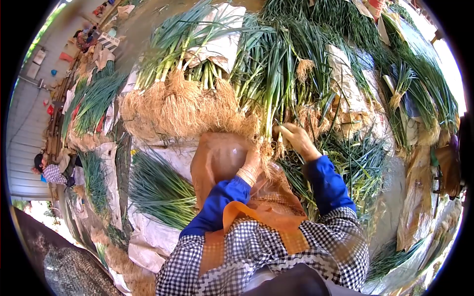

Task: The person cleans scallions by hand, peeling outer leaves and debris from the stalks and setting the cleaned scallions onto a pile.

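Long-leaved green onions (pixel 270 106) stand in front of me, their pale stalks pointing down toward my lap and their stringy roots hanging. My left hand (pixel 251 166) is closed around the root end of a few of them. To its right, my right hand (pixel 297 141) has its fingers bent in a pinch on the base of a green onion stalk; the fingertips are partly hidden. Just left of these lies a thick row of green onions with bushy tan roots (pixel 180 106). A brown apron or sheet (pixel 217 157) covers my lap.
Trimmed-looking green leaves (pixel 160 190) lie on a pale sack to my left, and more loose greens (pixel 358 158) are heaped on the right. Further bundles (pixel 96 106) line the left side. Another person (pixel 53 172) in a checked top sits at the far left.
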A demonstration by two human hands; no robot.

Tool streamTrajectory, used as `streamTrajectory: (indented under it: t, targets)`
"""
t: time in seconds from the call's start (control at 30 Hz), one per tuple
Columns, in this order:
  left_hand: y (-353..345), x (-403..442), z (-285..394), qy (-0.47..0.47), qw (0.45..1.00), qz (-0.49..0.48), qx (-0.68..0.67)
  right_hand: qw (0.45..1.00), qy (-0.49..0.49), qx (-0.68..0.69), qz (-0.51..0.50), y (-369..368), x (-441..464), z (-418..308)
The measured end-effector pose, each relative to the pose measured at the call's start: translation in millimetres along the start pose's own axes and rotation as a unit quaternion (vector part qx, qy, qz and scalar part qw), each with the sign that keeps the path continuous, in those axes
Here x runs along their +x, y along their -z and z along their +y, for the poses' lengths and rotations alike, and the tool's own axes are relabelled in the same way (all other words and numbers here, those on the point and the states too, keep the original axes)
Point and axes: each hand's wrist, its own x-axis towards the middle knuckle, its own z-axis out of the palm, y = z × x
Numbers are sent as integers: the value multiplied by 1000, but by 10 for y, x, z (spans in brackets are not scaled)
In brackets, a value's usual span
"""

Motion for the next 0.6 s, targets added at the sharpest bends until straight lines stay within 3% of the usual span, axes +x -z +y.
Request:
streamTrajectory:
  t: [0.03, 0.17, 0.2, 0.23, 0.27, 0.3, 0.33, 0.37, 0.4, 0.43, 0.47, 0.5, 0.53, 0.57, 0.6]
  targets:
    - [-196, -100, 51, 2, 998, 36, -61, 992, -109, 64, 16, -56, 164, -211]
    - [34, 31, 13, 19, 995, 14, -96, 928, -184, 310, -93, -287, 500, 109]
    - [63, -27, 61, 38, 995, -44, -85, 921, -184, 335, -78, -218, 435, -55]
    - [70, -70, 87, 58, 990, -102, -73, 943, -184, 275, -42, -231, 398, -85]
    - [-60, -121, 76, 58, 990, -102, -74, 960, -183, 213, -5, -241, 369, -94]
    - [-277, -197, 37, -60, 996, -47, 37, 992, -61, 72, 86, -363, 345, 48]
    - [-395, -246, -11, -174, 974, 9, 148, 992, -79, -10, 101, -400, 316, 65]
    - [-313, -206, -77, -200, 959, -29, 197, 984, -100, -91, 114, -434, 287, 74]
    - [-212, -146, -120, -196, 960, -29, 199, 978, -41, -159, 126, -470, 255, 110]
    - [-112, -74, -135, -165, 959, 12, 231, 926, 60, -353, 122, -500, 167, 139]
    - [-63, -25, -110, -136, 954, 51, 263, 826, 159, -529, 114, -481, 64, 24]
    - [-92, -68, -52, -125, 975, 46, 176, 821, 263, -478, 170, -420, -28, -173]
    - [-94, -90, 61, -11, 996, 36, 77, 907, 221, -357, 25, -398, -227, -254]
    - [-8, -45, 40, -3, 997, 33, 70, 977, 152, -119, -94, -239, -411, -451]
    - [77, 10, 30, 4, 997, 29, 66, 979, 42, 24, -197, -107, -566, -689]
